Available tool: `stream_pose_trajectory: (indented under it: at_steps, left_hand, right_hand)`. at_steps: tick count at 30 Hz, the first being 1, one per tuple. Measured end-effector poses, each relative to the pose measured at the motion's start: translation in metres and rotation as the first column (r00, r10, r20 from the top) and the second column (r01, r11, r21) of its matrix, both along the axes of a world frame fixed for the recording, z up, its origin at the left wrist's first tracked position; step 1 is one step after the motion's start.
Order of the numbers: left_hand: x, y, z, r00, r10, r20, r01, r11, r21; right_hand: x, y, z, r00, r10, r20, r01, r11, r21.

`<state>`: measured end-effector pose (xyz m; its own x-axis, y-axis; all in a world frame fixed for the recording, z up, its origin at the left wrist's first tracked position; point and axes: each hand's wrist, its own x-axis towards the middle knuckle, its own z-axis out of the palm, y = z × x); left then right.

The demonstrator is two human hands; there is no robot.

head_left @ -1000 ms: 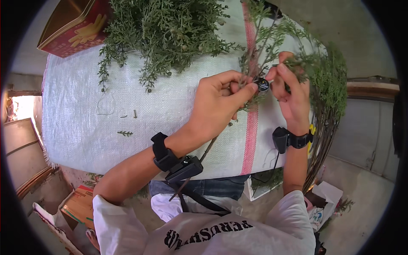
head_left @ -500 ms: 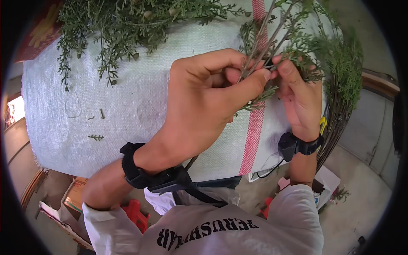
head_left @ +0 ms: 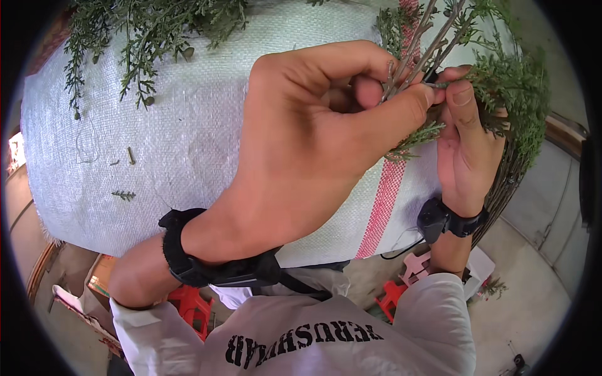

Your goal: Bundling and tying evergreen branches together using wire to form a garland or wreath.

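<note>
My left hand (head_left: 307,138) is closed, its thumb and fingers pinching a few bare woody stems of evergreen sprigs (head_left: 433,47). The stems point up and away, with scaly green foliage around them. Close to those fingertips, my right hand (head_left: 467,141) has its thumb and index finger pinched on a thin greenish strand (head_left: 441,85) that runs to the stems; whether it is wire or twig I cannot tell. Some small green leaf tips (head_left: 414,141) hang out below my left thumb. The other fingers of my right hand are partly hidden by foliage.
Under my hands lies a bulging white woven sack (head_left: 188,144) with a red stripe (head_left: 382,207). More evergreen branches (head_left: 157,25) lie at its far left, and a long bundle of them (head_left: 523,125) at the right. Twig scraps (head_left: 130,155) dot the sack. Red plastic stools (head_left: 392,297) stand below.
Both hands have shifted to the right with the stems, and the strand between them shows more. The sack and the branches at far left sit further left in view.
</note>
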<state>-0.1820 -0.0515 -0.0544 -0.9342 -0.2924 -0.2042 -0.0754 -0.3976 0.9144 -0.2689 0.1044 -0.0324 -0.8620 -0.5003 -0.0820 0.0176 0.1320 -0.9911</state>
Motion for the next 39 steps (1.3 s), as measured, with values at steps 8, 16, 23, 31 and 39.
stream_pose_trajectory:
  at_steps: [8, 16, 23, 31, 39]
  left_hand:
    - [-0.0015, -0.0026, 0.0029, 1.000, -0.019, 0.023, 0.017, 0.996, 0.092]
    - [0.0008, -0.0014, 0.0036, 0.999, -0.011, 0.031, 0.009, 0.998, 0.063]
    - [0.0012, 0.0004, -0.0012, 1.000, -0.003, 0.013, 0.002, 0.999, 0.050]
    - [0.0004, -0.0015, -0.0003, 0.999, -0.018, 0.028, 0.017, 1.000, 0.022]
    - [0.0048, -0.0024, 0.0077, 0.997, -0.071, 0.005, 0.070, 0.988, 0.139]
  right_hand:
    - [0.0002, -0.0011, -0.0072, 0.986, -0.092, 0.139, 0.106, 0.990, -0.097]
    - [0.0017, -0.0009, -0.0025, 0.990, -0.089, 0.109, 0.093, 0.995, -0.030]
    - [-0.0005, -0.0011, 0.0009, 0.995, -0.084, 0.060, 0.084, 0.996, -0.004]
    - [-0.0022, -0.0019, -0.0063, 0.996, -0.082, 0.046, 0.084, 0.996, -0.037]
    - [-0.0005, 0.0016, -0.0022, 0.998, -0.025, -0.063, 0.019, 0.995, -0.101]
